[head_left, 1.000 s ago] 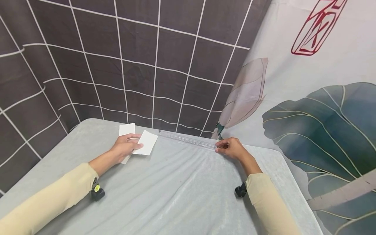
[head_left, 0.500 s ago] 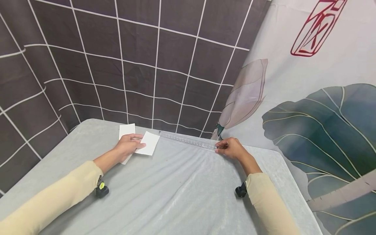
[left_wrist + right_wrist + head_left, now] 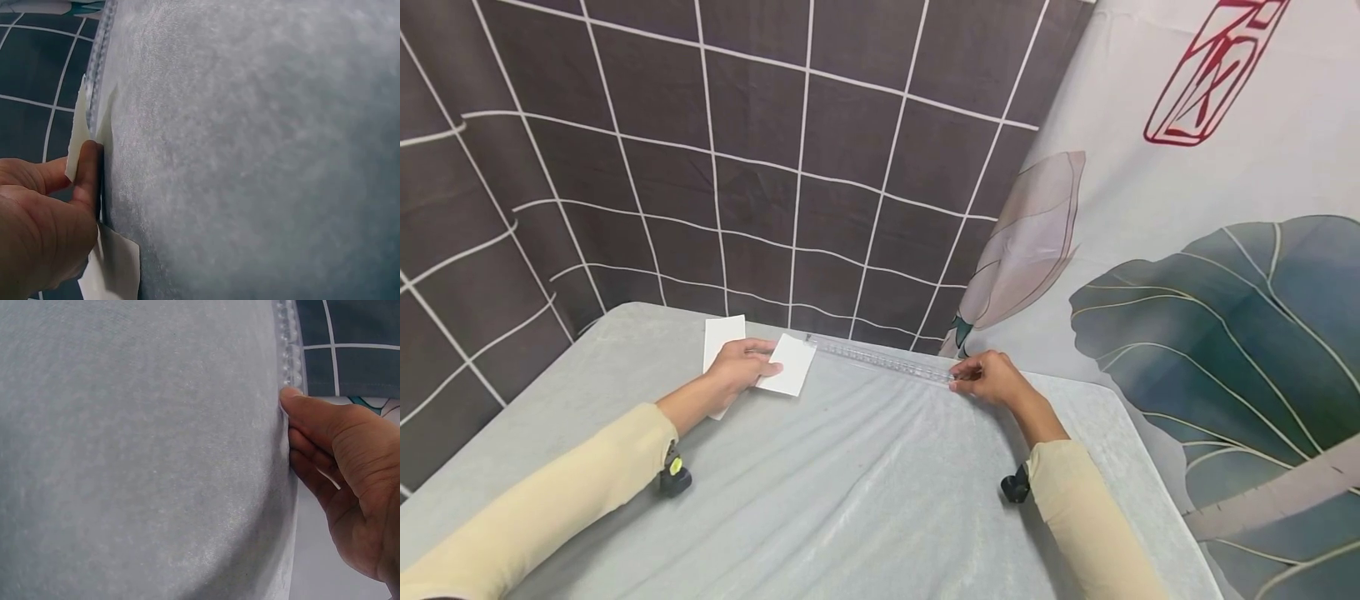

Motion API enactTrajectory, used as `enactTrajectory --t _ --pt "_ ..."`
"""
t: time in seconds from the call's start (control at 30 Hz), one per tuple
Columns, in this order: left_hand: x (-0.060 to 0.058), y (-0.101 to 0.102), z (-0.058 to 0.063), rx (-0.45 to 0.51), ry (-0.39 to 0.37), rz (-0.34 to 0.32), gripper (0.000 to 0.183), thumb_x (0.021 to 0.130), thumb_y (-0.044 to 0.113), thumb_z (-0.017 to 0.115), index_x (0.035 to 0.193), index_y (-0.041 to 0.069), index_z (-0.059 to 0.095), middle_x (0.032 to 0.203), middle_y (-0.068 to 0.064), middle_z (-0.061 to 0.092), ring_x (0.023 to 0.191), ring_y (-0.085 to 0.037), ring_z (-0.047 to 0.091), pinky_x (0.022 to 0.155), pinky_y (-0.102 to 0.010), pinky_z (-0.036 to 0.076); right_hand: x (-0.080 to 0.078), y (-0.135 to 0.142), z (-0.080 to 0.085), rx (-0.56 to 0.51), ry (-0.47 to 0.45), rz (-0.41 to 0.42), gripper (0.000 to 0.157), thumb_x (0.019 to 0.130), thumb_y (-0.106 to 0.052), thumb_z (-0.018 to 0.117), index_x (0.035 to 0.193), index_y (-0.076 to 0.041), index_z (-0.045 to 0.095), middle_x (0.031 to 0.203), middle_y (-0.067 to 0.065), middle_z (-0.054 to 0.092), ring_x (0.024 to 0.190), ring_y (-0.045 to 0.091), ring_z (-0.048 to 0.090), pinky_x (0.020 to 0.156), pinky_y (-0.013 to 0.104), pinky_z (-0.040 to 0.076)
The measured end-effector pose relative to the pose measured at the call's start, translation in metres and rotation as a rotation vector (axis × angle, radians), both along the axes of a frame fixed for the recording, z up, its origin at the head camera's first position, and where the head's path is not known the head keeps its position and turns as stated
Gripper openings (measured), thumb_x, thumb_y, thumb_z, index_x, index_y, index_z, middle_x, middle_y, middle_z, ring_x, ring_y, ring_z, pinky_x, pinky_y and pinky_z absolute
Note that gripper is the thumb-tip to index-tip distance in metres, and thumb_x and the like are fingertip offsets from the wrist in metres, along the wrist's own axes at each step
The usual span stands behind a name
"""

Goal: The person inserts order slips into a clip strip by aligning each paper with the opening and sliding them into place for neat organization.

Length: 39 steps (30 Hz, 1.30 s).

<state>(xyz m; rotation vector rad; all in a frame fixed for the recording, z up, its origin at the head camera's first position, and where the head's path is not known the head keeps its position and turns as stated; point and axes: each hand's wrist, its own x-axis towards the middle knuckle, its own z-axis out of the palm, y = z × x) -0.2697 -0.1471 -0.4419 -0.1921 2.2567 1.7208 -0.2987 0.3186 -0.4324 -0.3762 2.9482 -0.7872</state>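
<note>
My left hand pinches a small white paper card between thumb and fingers. In the left wrist view this card appears tilted up off the cloth. Partly hidden under that hand, a second white card lies on the table. Along the far edge lies a clear, ruler-like plastic strip with a bumpy row down its length. Its right end is pinched by my right hand, as the right wrist view also shows. The held card is close to the strip's left end; whether they touch I cannot tell.
A pale grey cloth covers the table, with creases running toward the strip. Behind it hangs a dark curtain with white grid lines. A white leaf-patterned curtain hangs at the right.
My left hand has moved slightly right with the card, closer to the clear strip's left end. The second card, the strip and my right hand have stayed in place.
</note>
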Motion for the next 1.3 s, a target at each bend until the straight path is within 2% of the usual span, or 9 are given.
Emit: enactTrajectory --t 0.3,0.5,0.73,1.07,1.2,1.3 --pt "-0.007 0.005 -0.002 -0.001 0.005 -0.007 0.067 0.107 0.007 0.070 0.169 -0.002 0.044 0.168 -0.033 0.052 0.153 -0.048 0.058 0.129 -0.053 0.053 0.000 0.000 0.001 0.007 0.005 0.001 0.024 0.094 -0.017 0.092 0.113 -0.003 0.088 0.107 0.013 0.088 0.100 0.027 0.083 0.088 0.038 0.068" --pt "-0.011 0.009 -0.001 0.005 0.012 0.004 0.065 0.107 0.007 0.070 0.167 -0.002 0.047 0.168 -0.034 0.051 0.151 -0.047 0.059 0.126 -0.050 0.056 0.001 0.000 0.002 0.005 -0.015 -0.016 0.023 0.094 -0.018 0.093 0.113 -0.004 0.089 0.105 0.011 0.088 0.099 0.024 0.083 0.087 0.038 0.067" --pt "-0.011 0.015 0.002 0.005 0.015 0.011 0.063 0.107 0.007 0.070 0.165 -0.003 0.049 0.169 -0.034 0.050 0.151 -0.048 0.059 0.127 -0.052 0.055 0.000 0.000 0.002 0.015 -0.021 -0.015 0.024 0.094 -0.019 0.093 0.113 -0.005 0.089 0.107 0.012 0.088 0.098 0.022 0.081 0.084 0.034 0.065" --pt "-0.012 0.022 -0.001 0.013 0.017 0.037 0.061 0.106 0.006 0.071 0.163 -0.005 0.050 0.167 -0.034 0.051 0.149 -0.048 0.060 0.125 -0.051 0.057 0.000 -0.002 0.003 0.018 -0.029 -0.021 0.022 0.093 -0.018 0.094 0.111 -0.006 0.089 0.106 0.011 0.089 0.092 0.016 0.078 0.079 0.027 0.060" --pt "-0.011 0.025 -0.002 0.011 0.018 0.063 0.059 0.105 0.006 0.072 0.160 -0.005 0.054 0.160 -0.032 0.057 0.138 -0.043 0.067 0.119 -0.047 0.061 0.000 -0.001 0.003 0.023 -0.018 -0.009 0.023 0.092 -0.019 0.094 0.111 -0.006 0.089 0.105 0.010 0.089 0.091 0.016 0.078 0.077 0.027 0.060" --pt "-0.012 0.029 -0.004 0.019 0.028 0.080 0.058 0.103 0.005 0.074 0.157 -0.006 0.056 0.155 -0.031 0.060 0.124 -0.035 0.072 0.109 -0.040 0.065 0.000 0.000 0.003 0.023 -0.005 -0.003 0.023 0.092 -0.019 0.094 0.110 -0.006 0.089 0.103 0.011 0.089 0.091 0.016 0.078 0.076 0.027 0.060"
